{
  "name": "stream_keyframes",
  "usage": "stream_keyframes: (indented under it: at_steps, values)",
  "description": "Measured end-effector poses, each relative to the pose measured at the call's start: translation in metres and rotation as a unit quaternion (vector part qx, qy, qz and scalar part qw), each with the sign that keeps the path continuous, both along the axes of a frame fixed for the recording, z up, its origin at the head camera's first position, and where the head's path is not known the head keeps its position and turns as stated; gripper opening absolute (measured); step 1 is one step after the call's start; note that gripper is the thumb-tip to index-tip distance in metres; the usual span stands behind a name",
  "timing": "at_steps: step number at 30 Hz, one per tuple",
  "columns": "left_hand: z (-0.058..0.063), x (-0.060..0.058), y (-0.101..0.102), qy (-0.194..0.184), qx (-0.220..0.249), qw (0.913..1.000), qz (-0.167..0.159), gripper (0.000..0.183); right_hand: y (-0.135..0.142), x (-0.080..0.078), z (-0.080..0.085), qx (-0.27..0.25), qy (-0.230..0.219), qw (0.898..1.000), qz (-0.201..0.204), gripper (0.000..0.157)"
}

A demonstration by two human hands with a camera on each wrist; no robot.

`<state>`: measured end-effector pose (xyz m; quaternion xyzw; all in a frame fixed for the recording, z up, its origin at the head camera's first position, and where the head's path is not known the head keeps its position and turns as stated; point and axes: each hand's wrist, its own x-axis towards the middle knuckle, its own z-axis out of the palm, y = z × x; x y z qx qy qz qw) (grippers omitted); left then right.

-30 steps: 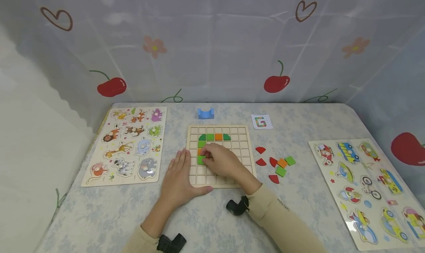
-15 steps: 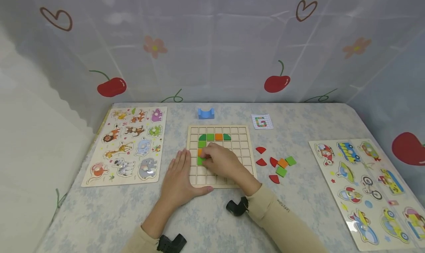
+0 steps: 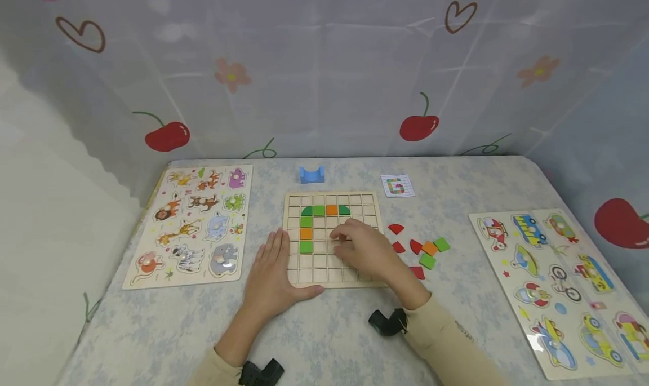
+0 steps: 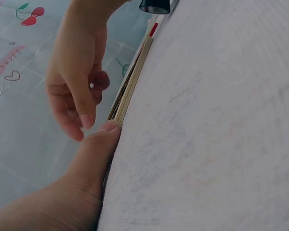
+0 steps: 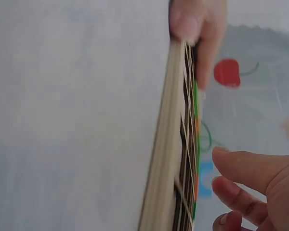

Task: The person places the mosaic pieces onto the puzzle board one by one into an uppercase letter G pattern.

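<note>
A square wooden grid board [image 3: 316, 275] lies mid-table in the head view. Seated in it are a top row and left column of tiles: dark green corner pieces [image 3: 345, 210], green squares [image 3: 306, 247] and orange squares [image 3: 306, 234]. My left hand [image 3: 269, 276] lies along the board's left side, fingers straight, its thumb [image 4: 98, 147] against the near edge. Over the board's right half hovers my right hand [image 3: 367, 249], fingers loosely bent, with thumb [image 5: 245, 168] and index finger apart and nothing between them. It hides some cells beneath.
Loose red quarter pieces [image 3: 396, 229], green squares [image 3: 428, 261] and an orange square [image 3: 429, 248] lie right of the board. Behind are a pattern card [image 3: 398, 186] and a blue block [image 3: 311, 175]. An animal puzzle [image 3: 174, 228] lies left, a vehicle puzzle [image 3: 545, 273] right.
My right hand has lifted off the lowest green square in the left column and moved right across the board, uncovering that column. The left hand stays against the board.
</note>
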<state>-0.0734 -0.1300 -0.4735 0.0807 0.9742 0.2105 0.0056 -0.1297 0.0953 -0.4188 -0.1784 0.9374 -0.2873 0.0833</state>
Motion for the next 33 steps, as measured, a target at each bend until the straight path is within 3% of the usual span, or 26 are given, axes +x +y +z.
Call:
stream_keyframes:
  at_steps: [8, 14, 22, 26, 29, 33]
  values:
    - [-0.002, 0.000, -0.001, -0.004, 0.000, 1.0000, -0.001, 0.142, 0.069, -0.010, 0.002, 0.023, -0.015, 0.995, -0.095, 0.032]
    - [-0.002, 0.000, -0.001, -0.003, -0.002, 1.0000, -0.002, 0.142, 0.095, -0.014, 0.001, 0.046, -0.041, 0.986, -0.158, 0.037]
    - [-0.002, 0.000, 0.000, 0.001, 0.000, 1.0000, -0.003, 0.141, 0.103, -0.022, -0.005, 0.049, -0.069, 0.985, -0.150, 0.032]
    - [-0.003, 0.000, 0.000, 0.004, 0.000, 1.0000, -0.004, 0.140, 0.106, -0.025, -0.008, 0.041, -0.056, 0.990, -0.121, 0.023]
    - [-0.003, 0.000, 0.000, 0.005, 0.002, 1.0000, -0.004, 0.140, 0.108, -0.026, -0.008, 0.036, -0.038, 0.993, -0.103, 0.024]
    - [-0.004, 0.000, -0.001, 0.004, 0.002, 1.0000, -0.003, 0.141, 0.109, -0.025, -0.005, 0.055, -0.040, 0.989, -0.134, 0.031]
